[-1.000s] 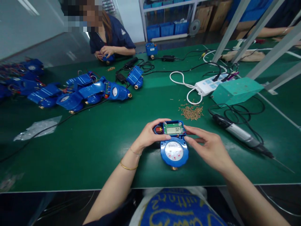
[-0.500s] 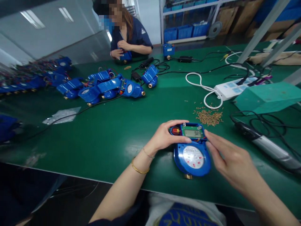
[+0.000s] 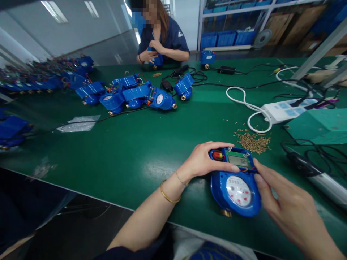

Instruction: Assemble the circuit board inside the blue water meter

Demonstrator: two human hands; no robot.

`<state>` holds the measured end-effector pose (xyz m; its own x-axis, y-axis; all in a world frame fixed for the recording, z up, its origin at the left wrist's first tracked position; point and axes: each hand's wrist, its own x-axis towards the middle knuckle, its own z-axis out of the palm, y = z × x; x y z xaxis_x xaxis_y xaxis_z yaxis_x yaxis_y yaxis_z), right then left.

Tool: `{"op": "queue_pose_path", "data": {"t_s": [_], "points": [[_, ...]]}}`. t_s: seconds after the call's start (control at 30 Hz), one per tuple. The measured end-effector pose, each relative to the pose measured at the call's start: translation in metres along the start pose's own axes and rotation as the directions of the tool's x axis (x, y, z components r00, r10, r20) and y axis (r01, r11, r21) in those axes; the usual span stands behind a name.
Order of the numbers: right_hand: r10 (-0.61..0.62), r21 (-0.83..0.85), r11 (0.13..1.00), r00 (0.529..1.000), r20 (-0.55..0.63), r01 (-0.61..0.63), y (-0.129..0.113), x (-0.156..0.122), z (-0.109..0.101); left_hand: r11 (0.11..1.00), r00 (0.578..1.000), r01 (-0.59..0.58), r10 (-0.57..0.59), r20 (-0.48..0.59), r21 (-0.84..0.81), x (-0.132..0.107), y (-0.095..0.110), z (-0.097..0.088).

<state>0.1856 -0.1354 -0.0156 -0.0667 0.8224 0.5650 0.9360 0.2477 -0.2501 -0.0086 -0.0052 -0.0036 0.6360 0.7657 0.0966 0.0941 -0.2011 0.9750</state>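
A blue water meter (image 3: pixel 235 191) lies on the green table in front of me, its round white dial facing up and a brass fitting at its near end. In its open upper housing sits a circuit board with a small LCD display (image 3: pixel 238 160), and a red-and-yellow part shows at the left. My left hand (image 3: pixel 203 159) grips the housing from the left, thumb across its near edge and fingers over the far edge. At the housing's right edge, beside thin wires, my right hand (image 3: pixel 284 195) pinches with thumb and forefinger; its other fingers are mostly hidden.
Small brass screws (image 3: pixel 253 142) lie piled beyond the meter. To the right are a power screwdriver (image 3: pixel 320 177), a green box (image 3: pixel 320 126) and a white power strip (image 3: pixel 284 110). More blue meters (image 3: pixel 135 94) stand further back, near a co-worker (image 3: pixel 165 39) handling another one.
The view has swung left, so the whole scene sits further right in the picture. Both hands stay at the meter, which appears slightly turned.
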Motion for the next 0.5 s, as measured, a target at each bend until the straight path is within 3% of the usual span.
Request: {"op": "queue_pose_path", "data": {"t_s": [0.1, 0.2, 0.3, 0.5], "points": [[0.037, 0.074, 0.997, 0.999, -0.007, -0.036, -0.002, 0.002, -0.001, 1.000, 0.998, -0.030, 0.030, 0.051, 0.006, -0.001, 0.001, -0.006], [0.155, 0.181, 0.972, 0.988, -0.019, -0.149, -0.007, 0.003, -0.001, 0.993, 0.989, -0.115, 0.110, 0.103, 0.041, -0.002, 0.002, -0.012], [0.285, 0.297, 0.916, 0.958, -0.010, -0.269, -0.014, 0.000, 0.003, 0.975, 0.976, -0.215, 0.212, 0.046, 0.051, -0.004, 0.001, -0.012], [0.480, 0.588, 0.650, 0.860, 0.173, -0.482, -0.026, 0.000, 0.015, 0.976, 0.981, -0.189, 0.182, -0.072, -0.103, -0.007, -0.009, -0.003]]}}
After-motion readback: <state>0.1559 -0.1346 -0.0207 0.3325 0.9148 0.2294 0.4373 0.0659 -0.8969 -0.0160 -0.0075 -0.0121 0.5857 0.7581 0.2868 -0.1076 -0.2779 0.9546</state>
